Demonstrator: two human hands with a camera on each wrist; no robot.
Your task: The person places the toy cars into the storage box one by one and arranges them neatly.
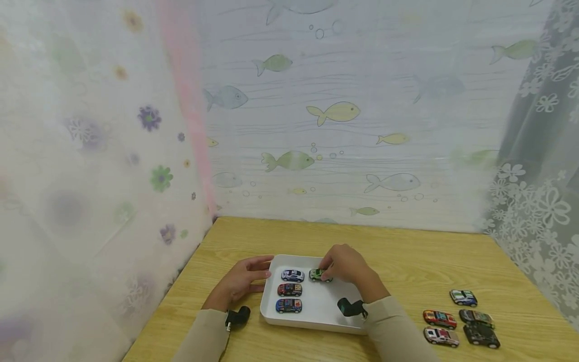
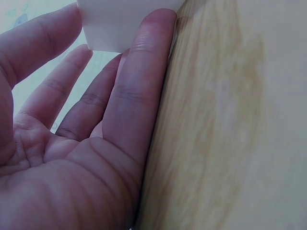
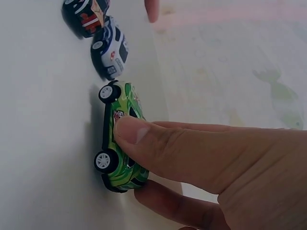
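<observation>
My right hand pinches a green toy car between thumb and fingers, its wheels right at the floor of a white tray. In the head view this car is at the tray's far side, to the right of a white and blue toy car. Below that one, a red and black toy car and a blue toy car complete a column along the tray's left. My left hand rests at the tray's left wall, fingers fairly straight, fingertips against its outside, the hand's edge along the table in the left wrist view.
On the wooden table, right of the tray, stand several more toy cars, among them a white and green one, a red and orange one and a black one. Patterned curtains hang behind and at both sides.
</observation>
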